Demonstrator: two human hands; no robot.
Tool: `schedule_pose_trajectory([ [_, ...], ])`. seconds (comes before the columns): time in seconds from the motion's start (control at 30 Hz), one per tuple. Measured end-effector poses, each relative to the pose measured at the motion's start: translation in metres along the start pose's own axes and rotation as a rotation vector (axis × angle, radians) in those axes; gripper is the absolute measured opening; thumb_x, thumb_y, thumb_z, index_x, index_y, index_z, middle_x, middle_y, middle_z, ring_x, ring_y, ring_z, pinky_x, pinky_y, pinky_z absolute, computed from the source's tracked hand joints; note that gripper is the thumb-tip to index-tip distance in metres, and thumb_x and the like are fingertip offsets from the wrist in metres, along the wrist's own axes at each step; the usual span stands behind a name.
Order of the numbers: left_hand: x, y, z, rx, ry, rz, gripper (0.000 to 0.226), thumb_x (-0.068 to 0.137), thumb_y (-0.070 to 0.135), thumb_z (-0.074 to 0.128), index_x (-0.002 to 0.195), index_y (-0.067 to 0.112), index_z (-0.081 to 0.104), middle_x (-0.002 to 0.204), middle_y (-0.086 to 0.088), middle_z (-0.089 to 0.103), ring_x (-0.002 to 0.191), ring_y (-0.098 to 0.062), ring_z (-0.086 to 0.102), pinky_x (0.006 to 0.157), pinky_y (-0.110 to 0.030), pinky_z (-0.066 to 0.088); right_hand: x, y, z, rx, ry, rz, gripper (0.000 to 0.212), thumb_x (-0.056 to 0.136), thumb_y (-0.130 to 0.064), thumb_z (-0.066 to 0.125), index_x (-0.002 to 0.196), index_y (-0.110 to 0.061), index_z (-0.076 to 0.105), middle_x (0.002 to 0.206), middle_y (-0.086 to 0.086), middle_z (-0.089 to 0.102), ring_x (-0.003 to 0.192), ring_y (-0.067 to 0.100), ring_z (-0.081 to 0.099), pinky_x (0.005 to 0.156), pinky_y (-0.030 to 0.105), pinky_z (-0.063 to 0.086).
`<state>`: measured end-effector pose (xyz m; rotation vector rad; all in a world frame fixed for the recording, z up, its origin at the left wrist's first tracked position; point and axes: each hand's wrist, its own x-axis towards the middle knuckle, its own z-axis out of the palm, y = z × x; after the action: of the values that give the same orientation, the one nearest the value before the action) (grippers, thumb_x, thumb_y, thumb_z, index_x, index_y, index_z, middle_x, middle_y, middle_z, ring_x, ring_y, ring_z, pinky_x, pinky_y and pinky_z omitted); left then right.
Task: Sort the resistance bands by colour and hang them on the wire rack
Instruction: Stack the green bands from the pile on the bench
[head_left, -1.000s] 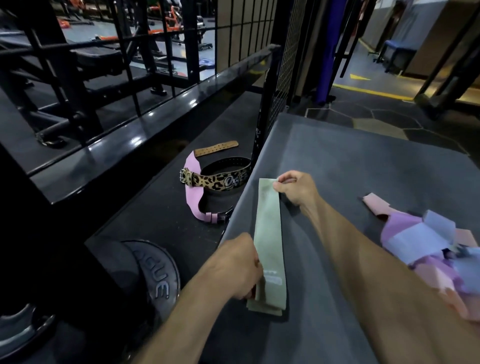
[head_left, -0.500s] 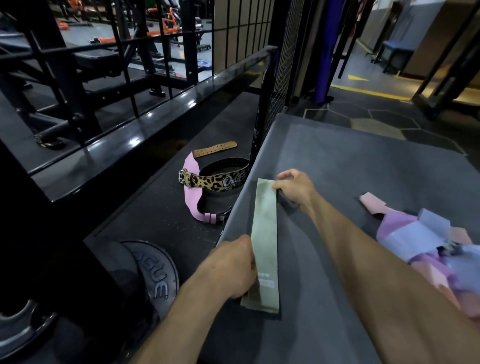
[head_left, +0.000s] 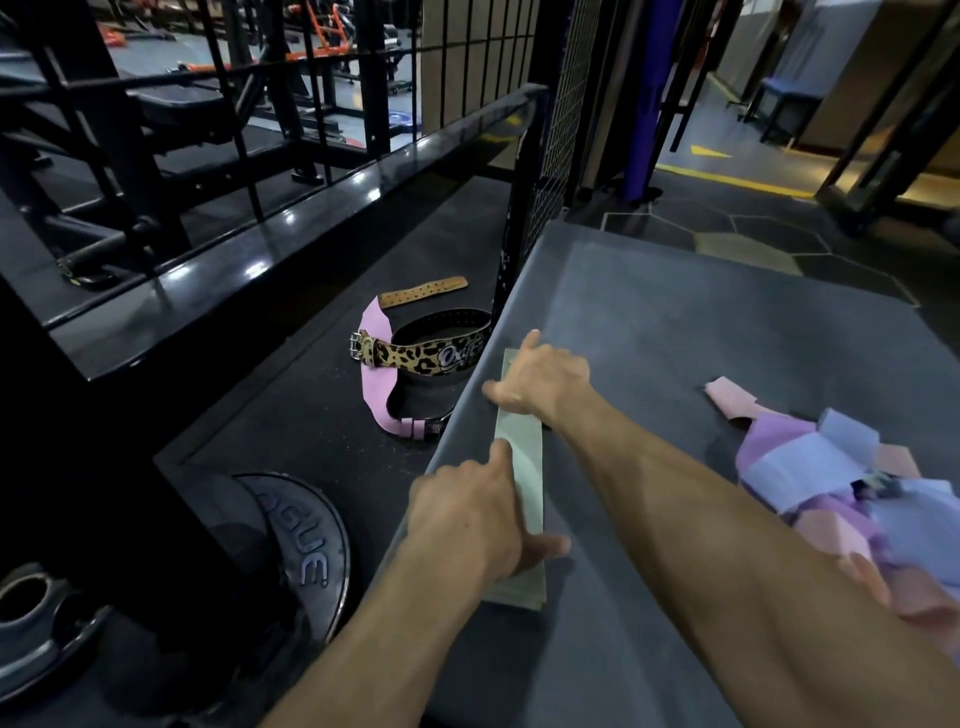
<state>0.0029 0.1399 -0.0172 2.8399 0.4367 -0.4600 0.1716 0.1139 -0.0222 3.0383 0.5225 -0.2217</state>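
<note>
A pale green resistance band lies flat along the left edge of the grey padded platform. My left hand rests flat on its near end, thumb out to the right. My right hand presses its far end with spread, straight fingers. A loose pile of pink, purple and light blue bands lies on the platform at the right. The black wire mesh rack stands upright beyond the platform's far left corner.
Leopard-print and pink lifting belts lie on the black floor mat left of the platform, with a tan strap behind. A black weight plate sits at lower left. Black railing runs along the left.
Both hands have let go of the green band's ends and now lie flat on it with fingers spread. The band sits flat against the platform's left edge.
</note>
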Motion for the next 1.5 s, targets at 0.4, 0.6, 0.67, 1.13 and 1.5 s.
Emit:
schedule_pose_trajectory([
  [0.4,0.003,0.007,0.003,0.068,0.026,-0.052,0.083,0.078,0.078,0.058,0.128,0.015,0.037,0.127,-0.002,0.059,0.119,-0.027,0.058,0.077,-0.038,0.034,-0.012,0.004,-0.008,-0.034,0.005,-0.056,0.06,0.097,-0.053,0.048,0.139,-0.012,0.043,0.139,0.007,0.051,0.127,0.029,0.053,0.094,0.036,0.044],
  [0.6,0.003,0.006,0.005,0.078,0.031,-0.047,0.073,0.084,0.069,0.057,0.127,0.013,0.041,0.128,-0.002,0.059,0.12,-0.027,0.057,0.079,-0.038,0.032,-0.01,0.004,-0.003,-0.021,0.017,-0.049,0.065,0.096,-0.056,0.049,0.139,-0.009,0.04,0.132,0.006,0.053,0.122,0.029,0.057,0.083,0.035,0.042],
  [0.67,0.002,0.007,0.004,0.082,0.033,-0.043,0.071,0.084,0.067,0.058,0.127,0.013,0.042,0.128,-0.003,0.059,0.12,-0.027,0.058,0.078,-0.037,0.032,-0.006,0.005,0.001,0.01,0.023,-0.024,0.075,0.093,-0.059,0.05,0.144,-0.007,0.034,0.132,0.007,0.057,0.121,0.029,0.058,0.08,0.034,0.04],
  [1.13,-0.005,0.008,0.006,0.116,-0.039,-0.075,0.096,0.07,0.086,0.059,0.133,0.015,0.041,0.131,-0.001,0.058,0.123,-0.024,0.056,0.08,-0.036,0.03,-0.012,0.01,0.012,0.034,-0.017,-0.018,0.1,0.089,-0.067,0.049,0.159,-0.012,0.005,0.149,0.005,0.047,0.128,0.03,0.055,0.091,0.038,0.046],
  [1.5,-0.011,0.013,0.011,0.112,0.007,-0.073,0.076,0.081,0.068,0.063,0.13,0.013,0.042,0.128,0.0,0.06,0.12,-0.024,0.059,0.08,-0.034,0.032,-0.024,0.015,0.018,0.111,-0.001,-0.012,0.102,0.084,-0.062,0.056,0.16,-0.019,0.004,0.139,0.006,0.055,0.117,0.031,0.06,0.08,0.038,0.043],
])
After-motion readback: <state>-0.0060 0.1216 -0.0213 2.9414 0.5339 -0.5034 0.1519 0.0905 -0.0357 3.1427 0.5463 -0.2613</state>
